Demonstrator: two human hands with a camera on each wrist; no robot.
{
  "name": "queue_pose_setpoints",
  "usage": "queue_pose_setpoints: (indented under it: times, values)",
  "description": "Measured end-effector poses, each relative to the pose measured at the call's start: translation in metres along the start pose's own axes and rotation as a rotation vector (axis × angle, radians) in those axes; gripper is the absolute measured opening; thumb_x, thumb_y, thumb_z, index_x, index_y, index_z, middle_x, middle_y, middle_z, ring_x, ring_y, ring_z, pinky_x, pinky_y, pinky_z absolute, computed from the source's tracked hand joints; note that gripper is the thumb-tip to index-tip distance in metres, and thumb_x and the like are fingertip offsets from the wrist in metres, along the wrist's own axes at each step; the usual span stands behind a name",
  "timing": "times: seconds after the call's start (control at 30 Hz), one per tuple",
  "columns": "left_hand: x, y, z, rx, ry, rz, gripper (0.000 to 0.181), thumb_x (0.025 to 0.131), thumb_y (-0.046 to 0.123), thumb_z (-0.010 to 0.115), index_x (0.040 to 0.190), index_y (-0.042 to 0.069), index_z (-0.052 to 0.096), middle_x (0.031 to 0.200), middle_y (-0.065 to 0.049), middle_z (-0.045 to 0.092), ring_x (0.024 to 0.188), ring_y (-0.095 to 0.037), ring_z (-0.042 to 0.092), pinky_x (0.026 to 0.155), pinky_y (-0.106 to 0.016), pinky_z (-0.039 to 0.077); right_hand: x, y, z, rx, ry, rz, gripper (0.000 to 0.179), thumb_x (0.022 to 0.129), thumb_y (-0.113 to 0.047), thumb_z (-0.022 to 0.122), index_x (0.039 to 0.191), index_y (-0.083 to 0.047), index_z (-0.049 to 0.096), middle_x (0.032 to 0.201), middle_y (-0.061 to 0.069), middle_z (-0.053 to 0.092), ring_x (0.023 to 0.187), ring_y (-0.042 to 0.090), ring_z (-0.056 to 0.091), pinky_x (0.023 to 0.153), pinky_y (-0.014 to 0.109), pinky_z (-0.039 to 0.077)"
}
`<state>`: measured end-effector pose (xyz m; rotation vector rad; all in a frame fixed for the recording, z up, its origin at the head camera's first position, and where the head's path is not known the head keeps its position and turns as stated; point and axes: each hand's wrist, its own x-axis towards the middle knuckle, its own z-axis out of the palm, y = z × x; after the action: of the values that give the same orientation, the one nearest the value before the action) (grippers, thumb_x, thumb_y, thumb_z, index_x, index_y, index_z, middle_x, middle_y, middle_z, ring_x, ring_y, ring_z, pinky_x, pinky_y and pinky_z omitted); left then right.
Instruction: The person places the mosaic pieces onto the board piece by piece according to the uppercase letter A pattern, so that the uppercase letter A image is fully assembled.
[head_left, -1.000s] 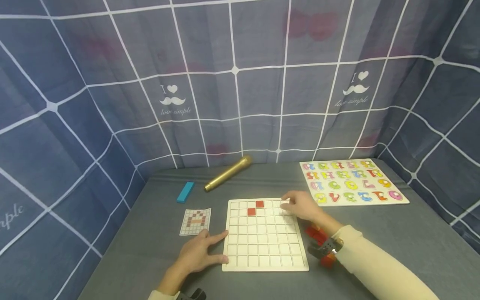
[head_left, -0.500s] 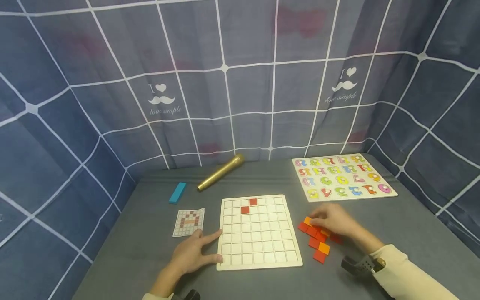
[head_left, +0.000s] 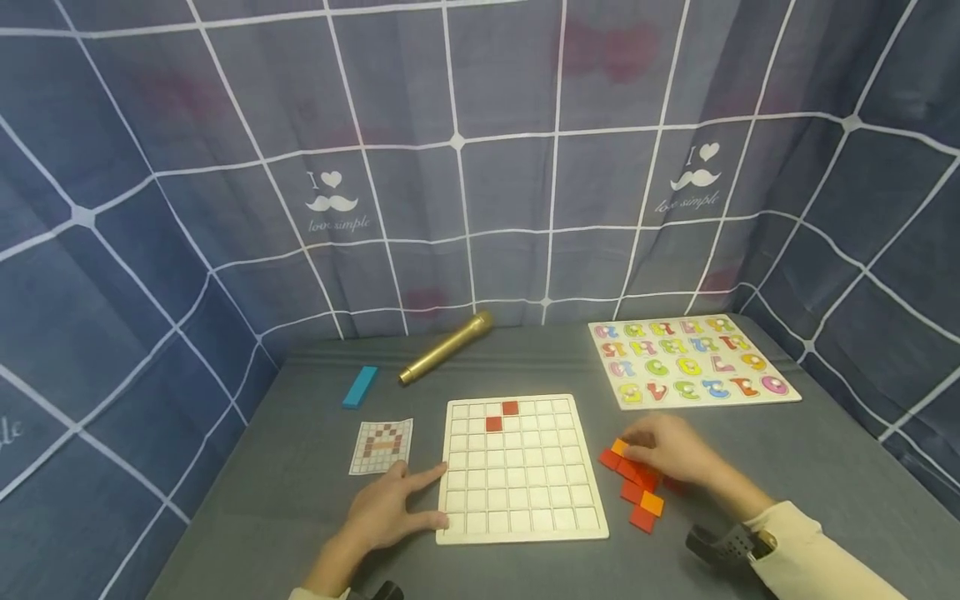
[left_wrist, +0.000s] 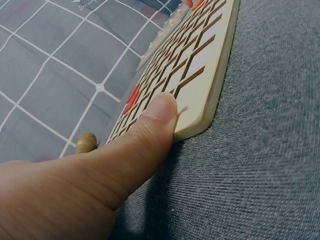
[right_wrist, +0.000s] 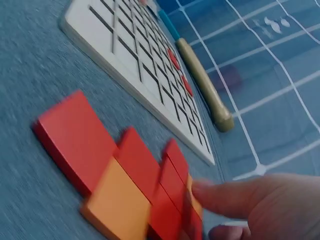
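Note:
A pale grid board [head_left: 521, 479] lies flat with two red tiles [head_left: 493, 424] set diagonally near its far edge. My left hand [head_left: 386, 510] rests at the board's left side, thumb and index finger spread against it. In the left wrist view the thumb [left_wrist: 145, 135] presses on the board's near corner. To the right of the board, my right hand [head_left: 667, 450] reaches into a loose pile of red and orange square tiles [head_left: 632, 492]. Its thumb [right_wrist: 215, 195] touches the tiles at the pile's far side; whether it pinches one is hidden.
A card with a printed grid pattern [head_left: 381, 446] lies left of the board. Behind it are a blue block [head_left: 360, 387] and a gold microphone-shaped object [head_left: 446, 348]. A number puzzle board [head_left: 690, 362] sits at the back right. Checked cloth [head_left: 510, 183] hangs around the table.
My right hand has moved from the board's far right corner to the tile pile and lingers there. My left hand stays at the board's left side. The head view has shifted slightly.

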<state>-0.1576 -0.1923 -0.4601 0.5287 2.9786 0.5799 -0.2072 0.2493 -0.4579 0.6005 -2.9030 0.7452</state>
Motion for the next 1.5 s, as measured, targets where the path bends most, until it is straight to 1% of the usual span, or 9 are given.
queue_pose_setpoints:
  times: [0.1, 0.17, 0.3, 0.4, 0.67, 0.9, 1.23, 1.5]
  values:
    - [-0.002, 0.001, 0.001, 0.000, -0.007, -0.003, 0.078, 0.070, 0.071, 0.070, 0.140, 0.041, 0.053, 0.086, 0.003, 0.042, 0.061, -0.008, 0.033, 0.049, -0.022, 0.029, -0.005, -0.005, 0.009, -0.034, 0.045, -0.077, 0.022, 0.078, -0.031, 0.083, 0.094, -0.019, 0.075, 0.091, -0.008, 0.064, 0.084, 0.009, 0.054, 0.073, 0.028, 0.045]
    - [-0.003, 0.002, 0.003, 0.000, -0.012, 0.000, 0.077, 0.070, 0.071, 0.069, 0.140, 0.041, 0.053, 0.087, 0.003, 0.043, 0.061, -0.009, 0.033, 0.049, -0.023, 0.029, -0.009, -0.008, 0.015, -0.053, 0.074, -0.111, 0.022, 0.076, -0.035, 0.084, 0.093, -0.022, 0.075, 0.090, -0.009, 0.058, 0.085, 0.008, 0.048, 0.072, 0.027, 0.040]
    - [-0.003, 0.005, 0.004, -0.006, -0.028, 0.004, 0.077, 0.071, 0.071, 0.069, 0.141, 0.041, 0.052, 0.087, 0.003, 0.041, 0.061, -0.009, 0.032, 0.049, -0.023, 0.029, -0.015, -0.011, 0.019, -0.076, 0.116, -0.098, 0.021, 0.074, -0.035, 0.085, 0.090, -0.025, 0.075, 0.086, -0.011, 0.052, 0.084, 0.006, 0.041, 0.070, 0.025, 0.034]
    - [-0.003, 0.005, 0.004, -0.004, -0.032, 0.001, 0.078, 0.071, 0.071, 0.069, 0.140, 0.040, 0.053, 0.085, 0.003, 0.040, 0.061, -0.009, 0.031, 0.049, -0.023, 0.029, -0.015, -0.014, 0.018, -0.094, 0.107, -0.091, 0.023, 0.073, -0.036, 0.085, 0.090, -0.025, 0.075, 0.084, -0.010, 0.049, 0.082, 0.007, 0.039, 0.068, 0.025, 0.031]
    - [0.003, 0.003, 0.002, 0.011, 0.004, 0.024, 0.076, 0.072, 0.068, 0.071, 0.140, 0.037, 0.054, 0.084, 0.002, 0.041, 0.061, -0.009, 0.030, 0.049, -0.022, 0.027, -0.007, -0.018, 0.013, -0.146, 0.079, -0.072, 0.029, 0.067, -0.040, 0.087, 0.089, -0.024, 0.075, 0.089, -0.008, 0.051, 0.087, 0.013, 0.043, 0.071, 0.029, 0.031]
    - [0.001, 0.004, 0.000, 0.003, -0.010, 0.019, 0.078, 0.071, 0.067, 0.071, 0.141, 0.035, 0.054, 0.086, 0.001, 0.044, 0.060, -0.008, 0.029, 0.047, -0.022, 0.029, -0.005, -0.018, 0.011, -0.165, 0.057, -0.095, 0.030, 0.067, -0.041, 0.087, 0.090, -0.025, 0.076, 0.090, -0.009, 0.055, 0.090, 0.014, 0.048, 0.073, 0.031, 0.035]
    - [-0.001, 0.003, -0.001, -0.001, 0.001, 0.020, 0.077, 0.072, 0.066, 0.072, 0.141, 0.035, 0.054, 0.086, 0.001, 0.043, 0.059, -0.008, 0.029, 0.048, -0.022, 0.029, -0.002, -0.022, 0.010, -0.154, 0.038, -0.076, 0.027, 0.069, -0.040, 0.086, 0.089, -0.024, 0.075, 0.090, -0.008, 0.054, 0.087, 0.012, 0.045, 0.071, 0.030, 0.034]
    - [-0.002, 0.003, -0.001, -0.005, -0.001, 0.014, 0.077, 0.072, 0.067, 0.071, 0.141, 0.036, 0.054, 0.087, 0.001, 0.043, 0.060, -0.008, 0.030, 0.047, -0.022, 0.028, -0.001, -0.022, 0.009, -0.143, 0.043, -0.076, 0.025, 0.068, -0.038, 0.087, 0.081, -0.024, 0.072, 0.087, -0.008, 0.057, 0.087, 0.013, 0.050, 0.071, 0.032, 0.038]
